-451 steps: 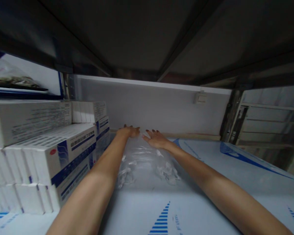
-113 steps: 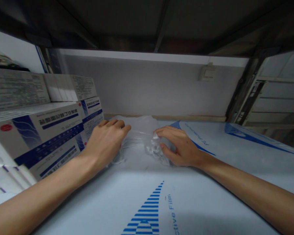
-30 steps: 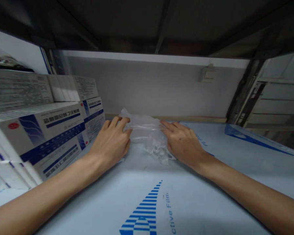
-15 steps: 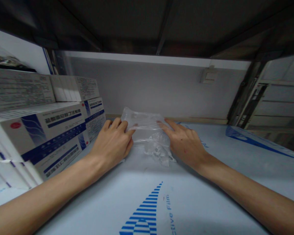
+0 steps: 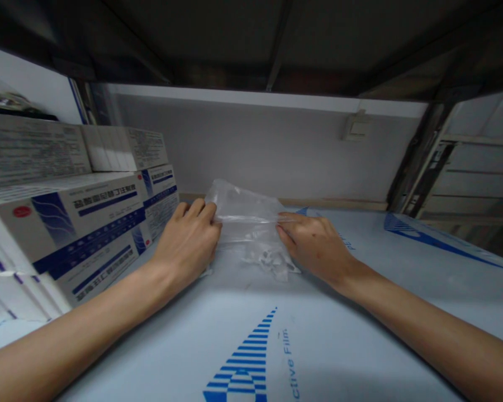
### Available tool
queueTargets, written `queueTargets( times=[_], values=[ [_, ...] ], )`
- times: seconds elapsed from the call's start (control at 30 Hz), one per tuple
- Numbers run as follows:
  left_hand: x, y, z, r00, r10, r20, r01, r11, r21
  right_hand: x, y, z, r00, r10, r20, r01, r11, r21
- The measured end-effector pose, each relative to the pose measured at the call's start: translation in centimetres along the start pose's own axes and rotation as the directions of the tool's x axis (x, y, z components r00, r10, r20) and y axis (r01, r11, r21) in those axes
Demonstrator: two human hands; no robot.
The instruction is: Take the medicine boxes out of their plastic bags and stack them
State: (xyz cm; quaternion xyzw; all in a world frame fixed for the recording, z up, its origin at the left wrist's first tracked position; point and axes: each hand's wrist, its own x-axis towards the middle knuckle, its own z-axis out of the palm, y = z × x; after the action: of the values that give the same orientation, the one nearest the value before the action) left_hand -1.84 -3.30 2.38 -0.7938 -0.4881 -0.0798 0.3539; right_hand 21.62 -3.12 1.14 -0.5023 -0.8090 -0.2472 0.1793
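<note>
A clear plastic bag (image 5: 245, 209) is stretched between my two hands, low over the film-covered shelf. My left hand (image 5: 190, 231) grips its left side with curled fingers. At its right side, my right hand (image 5: 312, 243) pinches the plastic between thumb and fingers. The bag's crumpled lower part (image 5: 272, 261) rests on the shelf surface between the hands. What the bag holds, if anything, I cannot make out. My left fingertips are partly hidden behind the hand.
White and blue medicine boxes (image 5: 96, 218) stand stacked on the left, close to my left forearm. The shelf (image 5: 318, 346) carries blue-printed protective film. A dark upper shelf (image 5: 218, 44) hangs overhead. Behind are a wall with a switch (image 5: 357, 128) and, at right, a metal post (image 5: 423, 156).
The plastic has been drawn tauter between my hands, its upper edge now slanting down to the right. My right fingers have closed on it, and my left hand has shifted slightly left.
</note>
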Motion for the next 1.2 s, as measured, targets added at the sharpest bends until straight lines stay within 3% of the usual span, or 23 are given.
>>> queueTargets(
  times=[0.3, 0.5, 0.6, 0.7, 0.83, 0.93, 1.1, 1.2],
  values=[
    [-0.1, 0.3, 0.1, 0.999, -0.042, -0.031, 0.043, 0.999, 0.027, -0.3, -0.9, -0.6, 0.993, 0.095, 0.069, -0.085, 0.987, -0.138],
    [0.0, 0.3, -0.3, 0.996, -0.041, -0.078, 0.044, 0.998, 0.040, -0.2, -0.1, 0.1, 0.995, 0.013, -0.096, -0.014, 1.000, -0.011],
    [0.0, 0.0, -0.3, 0.999, -0.006, -0.042, 0.006, 1.000, 0.014, -0.1, 0.4, 0.6, 0.992, 0.008, -0.126, -0.006, 1.000, 0.013],
    [-0.1, -0.1, -0.3, 1.000, 0.014, 0.004, -0.014, 1.000, -0.015, -0.1, 0.5, 0.4, 0.997, -0.013, -0.081, 0.012, 1.000, -0.014],
    [-0.2, 0.1, -0.4, 0.999, -0.043, -0.033, 0.042, 0.999, -0.008, -0.2, -0.1, -0.5, 0.999, 0.049, 0.004, -0.048, 0.993, -0.108],
    [-0.2, 0.2, -0.4, 0.992, -0.119, -0.038, 0.119, 0.993, -0.006, -0.2, -0.5, -0.9, 0.995, 0.098, 0.001, -0.096, 0.983, -0.159],
    [0.0, 0.0, -0.3, 0.992, -0.090, 0.093, 0.098, 0.991, -0.088, -0.2, -0.4, -0.5, 0.999, 0.017, -0.047, -0.022, 0.994, -0.111],
    [0.0, 0.0, 0.1, 0.998, -0.050, 0.049, 0.056, 0.990, -0.129, -0.2, -0.1, -0.2, 0.997, -0.010, -0.077, 0.006, 0.999, -0.042]
  ],
)
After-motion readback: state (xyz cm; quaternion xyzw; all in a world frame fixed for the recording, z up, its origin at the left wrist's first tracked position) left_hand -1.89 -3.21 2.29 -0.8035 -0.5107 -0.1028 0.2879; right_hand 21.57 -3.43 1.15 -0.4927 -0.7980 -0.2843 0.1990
